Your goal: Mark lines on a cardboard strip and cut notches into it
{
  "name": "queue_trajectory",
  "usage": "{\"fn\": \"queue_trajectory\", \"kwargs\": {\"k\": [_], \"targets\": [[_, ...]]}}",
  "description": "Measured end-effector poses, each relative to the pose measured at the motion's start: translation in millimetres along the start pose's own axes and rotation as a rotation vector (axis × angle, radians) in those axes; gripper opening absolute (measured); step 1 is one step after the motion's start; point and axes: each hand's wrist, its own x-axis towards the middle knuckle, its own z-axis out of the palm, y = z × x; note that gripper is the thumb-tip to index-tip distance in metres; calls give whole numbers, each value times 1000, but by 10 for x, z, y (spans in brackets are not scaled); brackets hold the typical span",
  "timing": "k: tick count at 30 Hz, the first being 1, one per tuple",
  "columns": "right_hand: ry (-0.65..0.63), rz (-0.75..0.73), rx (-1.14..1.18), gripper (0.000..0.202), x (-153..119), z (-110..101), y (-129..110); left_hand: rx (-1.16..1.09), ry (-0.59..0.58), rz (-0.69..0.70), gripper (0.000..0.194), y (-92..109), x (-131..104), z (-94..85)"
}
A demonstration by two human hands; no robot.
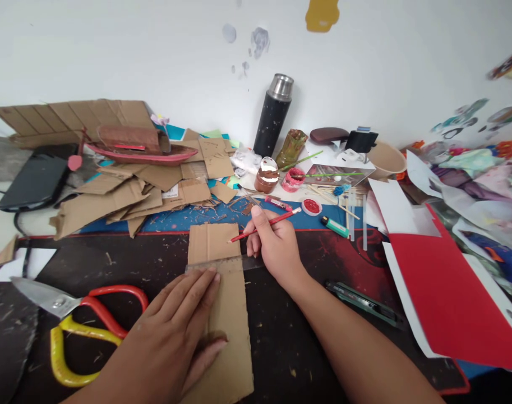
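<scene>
A strip of brown cardboard (230, 325) lies lengthwise on the dark mat in front of me. Across its upper part rests a clear ruler (233, 262). My left hand (182, 317) lies flat with fingers stretched out, its fingertips on the ruler and its palm and thumb over the cardboard. My right hand (276, 244) is closed around a red pencil (266, 223), whose tip points left, over the cardboard just above the ruler. The ruler's right end runs beneath the right hand, and its left end is partly hidden by my left fingers.
Large scissors (83, 314) with red and yellow handles lie at left, a utility knife (363, 303) at right. Cardboard scraps (108, 196), a model boat (133, 146), paint pots (267, 175) and a black flask (273, 118) line the back. Red paper (457, 297) covers the right side.
</scene>
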Motion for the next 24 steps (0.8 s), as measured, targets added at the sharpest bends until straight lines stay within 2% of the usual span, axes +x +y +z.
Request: {"fn": "queue_trajectory", "kwargs": {"k": [9,12,18,24], "targets": [[46,-33,33,71,48,-42,-11,-25,-44,-37,70,-137,65,-12],[43,-27,20,71,42,-44,-9,-14,-81,-43,73,-205,130,43],[25,-45,20,68,11,-33,-28,-20,-129,-152,79,-334,267,195],[17,-42,-10,67,3,-22,-9,-41,-70,-166,79,-347,268,252]]}}
